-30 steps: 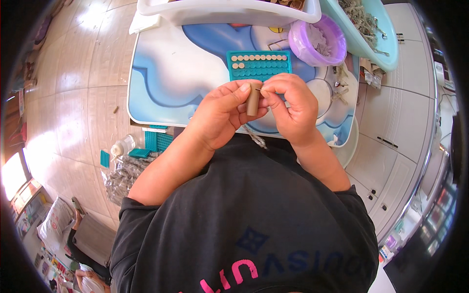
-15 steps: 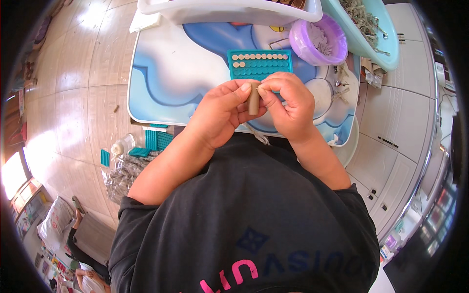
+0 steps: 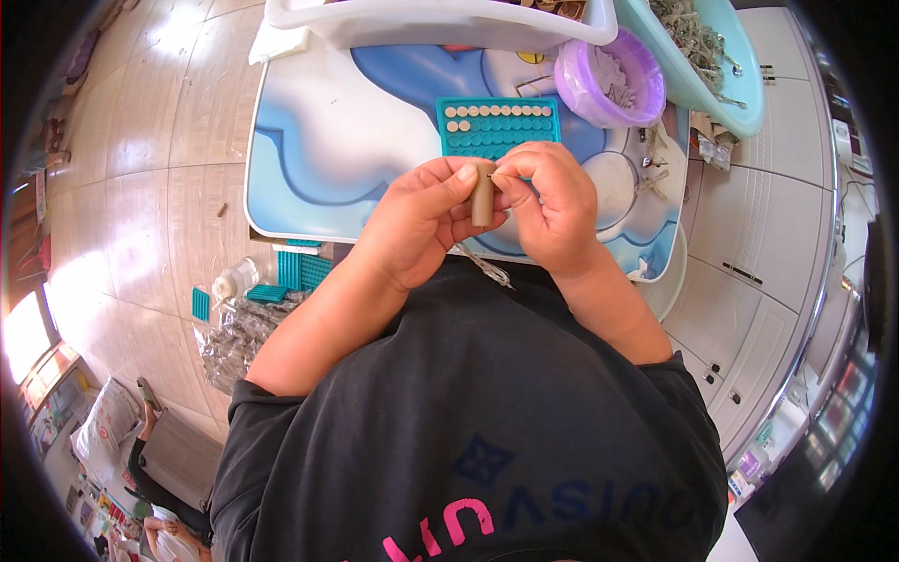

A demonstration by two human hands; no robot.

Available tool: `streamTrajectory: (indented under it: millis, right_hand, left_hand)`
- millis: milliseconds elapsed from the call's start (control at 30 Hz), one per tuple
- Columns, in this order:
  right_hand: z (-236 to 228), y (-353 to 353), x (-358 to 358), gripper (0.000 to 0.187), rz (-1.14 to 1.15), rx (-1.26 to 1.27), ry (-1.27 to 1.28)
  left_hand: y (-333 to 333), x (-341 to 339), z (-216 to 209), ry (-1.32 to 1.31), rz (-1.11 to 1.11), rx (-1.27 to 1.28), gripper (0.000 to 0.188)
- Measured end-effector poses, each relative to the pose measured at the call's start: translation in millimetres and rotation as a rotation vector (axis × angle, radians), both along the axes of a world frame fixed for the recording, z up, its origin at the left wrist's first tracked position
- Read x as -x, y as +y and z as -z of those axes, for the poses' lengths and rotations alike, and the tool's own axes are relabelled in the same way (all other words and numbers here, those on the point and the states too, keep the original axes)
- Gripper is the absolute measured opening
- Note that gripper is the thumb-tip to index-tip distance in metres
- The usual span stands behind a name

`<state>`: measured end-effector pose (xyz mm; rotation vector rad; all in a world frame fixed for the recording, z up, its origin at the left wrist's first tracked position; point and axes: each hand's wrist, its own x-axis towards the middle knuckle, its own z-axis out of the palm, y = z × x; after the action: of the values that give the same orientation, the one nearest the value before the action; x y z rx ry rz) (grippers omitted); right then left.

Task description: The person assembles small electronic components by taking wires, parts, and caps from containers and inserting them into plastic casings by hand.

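My left hand is closed around a brown cylindrical tube, held upright above the near part of the table. At the tube's upper right side, the fingertips of my right hand are pinched on a thin, dark, wire-like piece, too small to name surely. Below the tube dangles a pale cord-like strand, its upper end hidden by my fingers. Just beyond my hands lies a teal tray with round pockets. Pale discs fill its far row, with a couple more in the second row.
A white bin stands at the table's far edge. Beside it are a purple tub with grey pieces and a light-blue basin with tangled parts. Teal trays and a plastic bag lie left. Someone sits at lower left.
Both hands and the tube have shifted slightly toward me. The thin piece at my right fingertips shows more clearly, and more of the dangling strand is visible.
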<state>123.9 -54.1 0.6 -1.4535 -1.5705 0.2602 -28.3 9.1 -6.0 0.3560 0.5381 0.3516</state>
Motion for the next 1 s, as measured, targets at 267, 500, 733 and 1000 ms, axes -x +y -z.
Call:
streamTrajectory:
  millis: [267, 500, 733, 1000]
  right_hand:
    - [2.7, -0.3, 0.8, 0.011, -0.003, 0.018, -0.02]
    - [3.2, -2.0, 2.3, 0.011, 0.008, 0.028, -0.002]
    - [4.0, -2.9, 2.7, 0.01, 0.001, 0.05, -0.003]
    - [1.0, -2.7, 2.3, 0.01, 0.01, 0.122, 0.161]
  left_hand:
    - [-3.8, -1.3, -0.5, -0.005, -0.002, 0.012, 0.025]
    - [-3.9, -0.6, -0.4, 0.002, -0.023, 0.023, 0.025]
    - [-5.4, -1.6, 0.2, 0.024, -0.037, 0.011, 0.024]
    - [-0.3, -1.6, -6.6, 0.02, 0.013, -0.064, 0.025]
